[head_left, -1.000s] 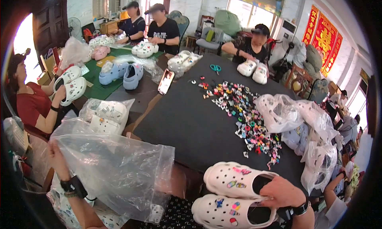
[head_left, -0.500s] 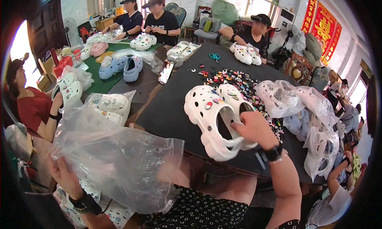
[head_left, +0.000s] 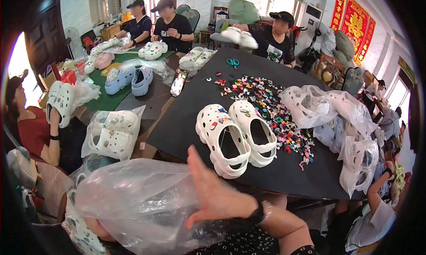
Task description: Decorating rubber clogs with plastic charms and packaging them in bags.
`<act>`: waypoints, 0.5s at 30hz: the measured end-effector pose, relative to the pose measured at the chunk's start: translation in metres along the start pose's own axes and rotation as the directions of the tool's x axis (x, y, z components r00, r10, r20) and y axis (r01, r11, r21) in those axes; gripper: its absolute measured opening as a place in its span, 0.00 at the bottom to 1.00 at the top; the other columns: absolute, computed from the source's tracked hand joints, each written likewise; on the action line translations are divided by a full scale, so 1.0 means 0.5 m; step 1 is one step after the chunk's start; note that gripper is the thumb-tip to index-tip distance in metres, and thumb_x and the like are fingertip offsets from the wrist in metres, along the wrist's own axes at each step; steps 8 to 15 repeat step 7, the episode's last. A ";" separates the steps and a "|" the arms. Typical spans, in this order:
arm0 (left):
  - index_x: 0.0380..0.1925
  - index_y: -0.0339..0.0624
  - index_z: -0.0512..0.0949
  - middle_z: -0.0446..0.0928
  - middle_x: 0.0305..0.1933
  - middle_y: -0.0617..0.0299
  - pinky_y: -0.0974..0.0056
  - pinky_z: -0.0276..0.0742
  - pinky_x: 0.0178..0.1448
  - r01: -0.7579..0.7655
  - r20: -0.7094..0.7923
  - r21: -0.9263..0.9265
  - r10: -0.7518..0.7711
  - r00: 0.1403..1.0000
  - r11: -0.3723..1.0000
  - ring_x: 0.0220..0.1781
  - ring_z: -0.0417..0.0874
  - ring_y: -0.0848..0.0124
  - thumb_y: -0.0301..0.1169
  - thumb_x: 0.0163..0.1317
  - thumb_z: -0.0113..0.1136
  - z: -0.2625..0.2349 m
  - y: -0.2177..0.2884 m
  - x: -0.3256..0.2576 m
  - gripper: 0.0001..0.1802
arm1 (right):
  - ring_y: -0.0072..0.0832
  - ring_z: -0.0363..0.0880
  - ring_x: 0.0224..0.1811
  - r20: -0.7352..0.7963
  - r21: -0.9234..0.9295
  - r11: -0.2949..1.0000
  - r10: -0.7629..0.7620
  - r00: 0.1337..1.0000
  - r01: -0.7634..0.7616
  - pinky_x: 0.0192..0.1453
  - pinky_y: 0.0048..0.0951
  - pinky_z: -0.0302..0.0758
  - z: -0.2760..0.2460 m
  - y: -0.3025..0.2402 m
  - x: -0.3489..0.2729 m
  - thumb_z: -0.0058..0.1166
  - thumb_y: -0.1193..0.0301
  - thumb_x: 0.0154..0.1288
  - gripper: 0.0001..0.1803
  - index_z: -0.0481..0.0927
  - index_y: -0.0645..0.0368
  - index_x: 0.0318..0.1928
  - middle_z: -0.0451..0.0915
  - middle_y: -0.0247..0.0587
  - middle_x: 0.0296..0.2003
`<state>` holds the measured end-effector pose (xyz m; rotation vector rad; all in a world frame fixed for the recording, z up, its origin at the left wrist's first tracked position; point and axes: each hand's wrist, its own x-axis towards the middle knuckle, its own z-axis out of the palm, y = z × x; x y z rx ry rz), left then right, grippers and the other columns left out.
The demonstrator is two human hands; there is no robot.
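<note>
A pair of white clogs point(head_left: 235, 137) with small coloured charms stands side by side on the black table point(head_left: 195, 108), toes pointing away from me. My right hand point(head_left: 215, 195) is open with its fingers spread. It lies flat against a large clear plastic bag point(head_left: 137, 202) held low in front of me. The clogs sit just beyond its fingertips, apart from the hand. My left hand point(head_left: 95, 230) shows only dimly through the plastic at the bag's lower left, gripping it. A watch is on my right wrist.
Several small coloured charms point(head_left: 270, 104) lie scattered past the clogs. Bagged white clogs point(head_left: 341, 122) pile up at the right, and another bagged pair point(head_left: 113, 133) lies at the left. A phone point(head_left: 179, 82), scissors point(head_left: 231, 62) and blue clogs point(head_left: 131, 80) lie farther off. Other people sit around the tables.
My right hand lifted the pair of white clogs from near my lap, set it on the black table, let go and came back to the bag.
</note>
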<state>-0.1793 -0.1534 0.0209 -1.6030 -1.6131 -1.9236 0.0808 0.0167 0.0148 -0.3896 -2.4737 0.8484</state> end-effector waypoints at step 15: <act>0.41 0.37 0.76 0.77 0.44 0.54 0.64 0.77 0.46 0.503 0.074 -0.287 -0.505 0.860 0.815 0.42 0.79 0.67 0.40 0.70 0.52 0.089 -0.061 -0.040 0.16 | 0.41 0.41 0.78 0.541 0.781 0.458 -0.155 0.827 -0.425 0.78 0.35 0.49 0.192 0.004 -0.063 0.70 0.51 0.55 0.69 0.28 0.67 0.74 0.33 0.59 0.76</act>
